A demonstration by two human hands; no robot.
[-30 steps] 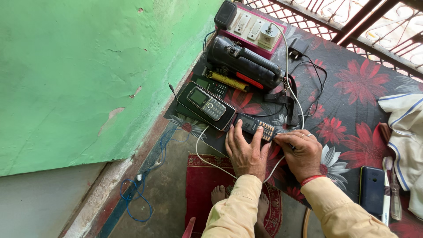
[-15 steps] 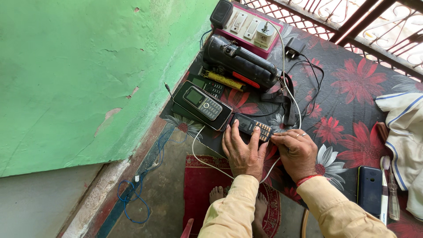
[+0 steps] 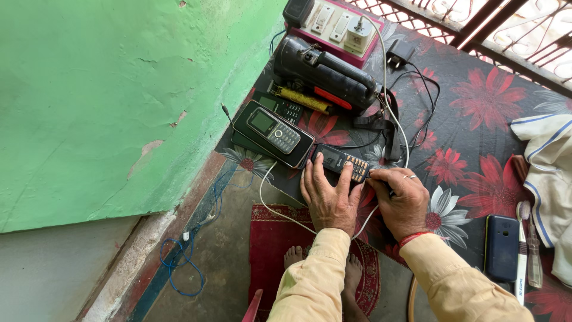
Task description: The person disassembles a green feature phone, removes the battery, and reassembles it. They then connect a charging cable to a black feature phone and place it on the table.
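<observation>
green painted wall on the left, and beside it a desk (image 3: 476, 149) draped in dark cloth with red flowers. left hand (image 3: 326, 194) lies flat, fingers (image 3: 344, 177) spread, pressing down on a small black keypad phone with orange keys (image 3: 342, 162) near the desk's front edge. right hand (image 3: 404, 201) sits just beside it, its fingers curled and pinched at the phone's right end where a white cable (image 3: 390, 107) meets it; what exactly they pinch is hidden. just left of the phone, a silver-and-black keypad phone (image 3: 275, 130) rests on a flat black device. behind them lie a bulky black torch-like case (image 3: 325, 74) and a white-and-pink power strip (image 3: 333, 27) with a white plug in it. far right, a dark blue phone (image 3: 500, 247) lies face down near a white cloth with blue stripes (image 3: 548, 152). bare feet stand on a red mat (image 3: 274, 238) below.
</observation>
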